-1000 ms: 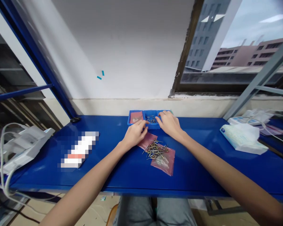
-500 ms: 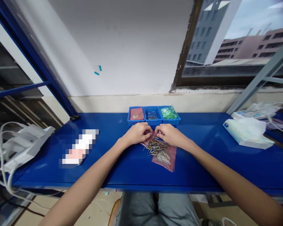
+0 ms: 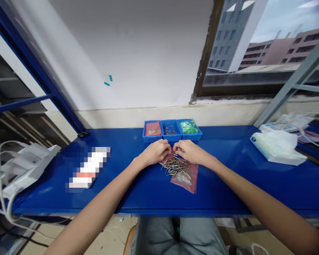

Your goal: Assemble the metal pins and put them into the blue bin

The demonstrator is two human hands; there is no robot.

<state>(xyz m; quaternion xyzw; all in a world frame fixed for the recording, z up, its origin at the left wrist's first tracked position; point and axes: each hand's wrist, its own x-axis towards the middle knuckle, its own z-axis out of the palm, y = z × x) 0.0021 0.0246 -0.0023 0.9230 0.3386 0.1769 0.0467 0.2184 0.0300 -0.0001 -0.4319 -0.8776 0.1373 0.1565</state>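
My left hand (image 3: pixel 156 151) and my right hand (image 3: pixel 189 150) meet closely over the far end of a loose pile of thin metal screws (image 3: pixel 177 165), silver and brass-coloured. Both are closed in a pinch, fingertips almost touching. A sliver of metal shows near the right fingertips, but what either hand grips is too small to make out. Under the pile lie pink see-through plastic bags (image 3: pixel 187 182); the nearer one has pale small pieces inside. Just beyond my hands stand three joined blue bins: the left bin (image 3: pixel 149 139) holds pink bags, the middle bin (image 3: pixel 172 136) small metal parts, the right bin (image 3: pixel 192 136) green-tinted bags.
The blue table (image 3: pixel 146 191) runs up to the wall. To the left are a blurred-out flat object (image 3: pixel 91 166) and white power strips (image 3: pixel 29 170) with cables. A tissue pack (image 3: pixel 278 148) lies to the right, near more white devices and cables (image 3: pixel 287 122).
The view has shifted slightly. My hands stay together at the pile's far end, with only small finger movements; the pile, bags and bins look the same.
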